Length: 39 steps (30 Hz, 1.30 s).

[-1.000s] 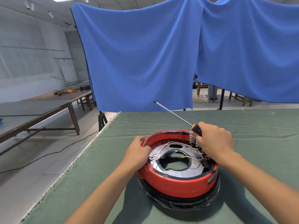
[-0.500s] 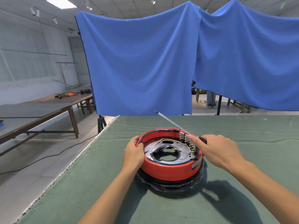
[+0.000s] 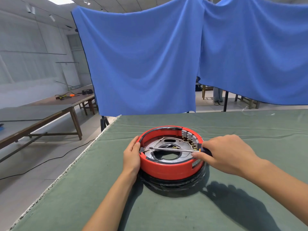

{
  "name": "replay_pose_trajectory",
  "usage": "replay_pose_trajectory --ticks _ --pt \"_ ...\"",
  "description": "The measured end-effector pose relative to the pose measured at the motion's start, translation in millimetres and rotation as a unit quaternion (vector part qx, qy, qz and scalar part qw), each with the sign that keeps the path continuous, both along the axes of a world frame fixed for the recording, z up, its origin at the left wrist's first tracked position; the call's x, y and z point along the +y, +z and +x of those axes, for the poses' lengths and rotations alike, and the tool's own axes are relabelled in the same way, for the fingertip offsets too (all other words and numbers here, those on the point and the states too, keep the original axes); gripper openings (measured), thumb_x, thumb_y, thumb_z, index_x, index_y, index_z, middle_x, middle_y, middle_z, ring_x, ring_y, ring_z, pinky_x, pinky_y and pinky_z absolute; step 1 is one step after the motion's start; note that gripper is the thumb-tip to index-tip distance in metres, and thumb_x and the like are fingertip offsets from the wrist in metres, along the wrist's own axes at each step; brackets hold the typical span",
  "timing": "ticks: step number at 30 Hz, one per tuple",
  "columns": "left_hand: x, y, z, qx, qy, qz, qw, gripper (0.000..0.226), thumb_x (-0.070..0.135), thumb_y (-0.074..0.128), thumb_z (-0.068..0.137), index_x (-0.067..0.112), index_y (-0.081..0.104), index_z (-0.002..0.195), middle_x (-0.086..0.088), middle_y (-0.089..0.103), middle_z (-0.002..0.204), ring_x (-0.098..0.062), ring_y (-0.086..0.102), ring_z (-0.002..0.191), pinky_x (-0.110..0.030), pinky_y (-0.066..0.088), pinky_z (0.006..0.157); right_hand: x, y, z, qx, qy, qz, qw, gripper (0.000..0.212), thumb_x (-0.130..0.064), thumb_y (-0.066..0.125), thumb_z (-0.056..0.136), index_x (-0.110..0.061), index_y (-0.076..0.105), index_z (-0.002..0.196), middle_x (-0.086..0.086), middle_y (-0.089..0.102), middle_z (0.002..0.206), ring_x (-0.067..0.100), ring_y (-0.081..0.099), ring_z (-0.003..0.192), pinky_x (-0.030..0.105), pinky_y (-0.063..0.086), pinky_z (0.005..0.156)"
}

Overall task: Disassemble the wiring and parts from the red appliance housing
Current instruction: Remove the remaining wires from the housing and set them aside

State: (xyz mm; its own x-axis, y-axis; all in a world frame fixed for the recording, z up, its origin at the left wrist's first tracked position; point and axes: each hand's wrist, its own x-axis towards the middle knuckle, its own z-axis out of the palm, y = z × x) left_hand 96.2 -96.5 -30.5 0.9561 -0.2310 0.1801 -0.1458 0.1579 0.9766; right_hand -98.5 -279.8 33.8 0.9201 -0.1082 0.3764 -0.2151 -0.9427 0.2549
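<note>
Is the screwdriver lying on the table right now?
No, the right hand grips the screwdriver and holds its shaft across the red housing.

left hand [image 3: 132,155]: bare, no glove/ring | right hand [image 3: 228,155]: bare, no glove/watch | both forearms bare to lower frame edge, no sleeves in view
</note>
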Motion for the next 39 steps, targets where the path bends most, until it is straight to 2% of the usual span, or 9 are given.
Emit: replay_pose_trajectory --ticks 4,10,13,17,21,24,32,35,39 --pt "0 -3 4 0.009 0.0 -0.013 1.0 0.033 0.006 0.044 0.097 0.007 0.057 0.127 -0.003 0.062 0.119 -0.016 0.057 0.11 -0.027 0.042 0.097 3 -1 3 -0.003 0.018 0.004 1.0 0.058 -0.071 0.019 0.089 -0.025 0.048 0.068 -0.005 0.064 0.075 0.018 0.059 0.069 0.03 0.031 0.051" --pt "-4 -4 3 0.002 0.013 -0.019 1.0 0.033 0.005 0.042 0.097 0.006 0.056 0.127 -0.005 0.061 0.12 -0.016 0.057 0.111 -0.03 0.042 0.101 7 -1 4 -0.013 0.019 0.016 1.0 0.058 -0.066 0.022 0.09 -0.021 0.044 0.062 -0.004 0.057 0.066 0.021 0.054 0.062 0.031 0.033 0.052" --pt "-5 -5 3 0.003 0.022 -0.022 1.0 0.033 0.005 0.041 0.097 0.006 0.057 0.126 -0.005 0.061 0.12 -0.018 0.056 0.113 -0.034 0.041 0.104 10 -2 5 -0.024 0.015 0.015 0.999 0.058 -0.063 0.024 0.091 -0.019 0.05 0.064 -0.002 0.057 0.065 0.022 0.052 0.06 0.031 0.03 0.051" --pt "-6 -6 3 -0.002 0.031 -0.024 0.999 0.033 0.004 0.041 0.097 0.006 0.057 0.125 -0.006 0.061 0.12 -0.016 0.057 0.11 -0.029 0.042 0.099 11 -1 7 -0.026 0.01 0.006 1.0 0.059 -0.061 0.026 0.092 -0.017 0.053 0.064 -0.002 0.056 0.062 0.023 0.05 0.057 0.029 0.023 0.045" --pt "-6 -5 2 0.0 0.034 -0.024 0.999 0.034 0.004 0.04 0.096 0.005 0.057 0.126 -0.008 0.061 0.122 -0.02 0.056 0.115 -0.035 0.041 0.104 12 -1 8 -0.022 0.001 0.002 1.0 0.058 -0.06 0.028 0.092 -0.016 0.055 0.064 -0.002 0.052 0.059 0.023 0.048 0.055 0.029 0.023 0.045" --pt "-6 -5 2 -0.001 0.034 -0.023 0.999 0.034 0.004 0.04 0.096 0.004 0.057 0.126 -0.009 0.061 0.121 -0.021 0.056 0.115 -0.033 0.042 0.103 13 1 8 -0.014 0.0 -0.001 1.0 0.058 -0.06 0.03 0.091 -0.016 0.056 0.064 -0.003 0.049 0.056 0.023 0.048 0.053 0.028 0.025 0.045" --pt "-5 -6 2 -0.01 0.028 -0.019 0.999 0.035 0.004 0.04 0.096 0.003 0.057 0.126 -0.009 0.062 0.122 -0.019 0.057 0.112 -0.032 0.043 0.101 24 12 5 0.0 -0.021 -0.013 1.0 0.056 -0.058 0.033 0.092 -0.016 0.051 0.06 -0.001 0.046 0.054 0.021 0.042 0.048 0.028 0.024 0.043" --pt "-5 -6 3 -0.011 0.028 -0.021 0.999 0.034 0.005 0.04 0.096 0.005 0.059 0.125 -0.007 0.064 0.118 -0.014 0.06 0.103 -0.025 0.046 0.091 29 18 5 0.001 -0.03 -0.017 0.999 0.054 -0.058 0.035 0.091 -0.017 0.042 0.057 -0.003 0.041 0.053 0.018 0.038 0.046 0.027 0.02 0.043" --pt "-5 -7 3 -0.006 0.03 -0.016 0.999 0.035 0.007 0.041 0.096 0.007 0.059 0.125 -0.006 0.064 0.119 -0.016 0.06 0.107 -0.031 0.045 0.098 31 16 5 0.008 -0.043 0.021 0.999 0.054 -0.057 0.038 0.091 -0.016 0.044 0.056 -0.002 0.043 0.053 0.016 0.039 0.045 0.027 0.025 0.044"
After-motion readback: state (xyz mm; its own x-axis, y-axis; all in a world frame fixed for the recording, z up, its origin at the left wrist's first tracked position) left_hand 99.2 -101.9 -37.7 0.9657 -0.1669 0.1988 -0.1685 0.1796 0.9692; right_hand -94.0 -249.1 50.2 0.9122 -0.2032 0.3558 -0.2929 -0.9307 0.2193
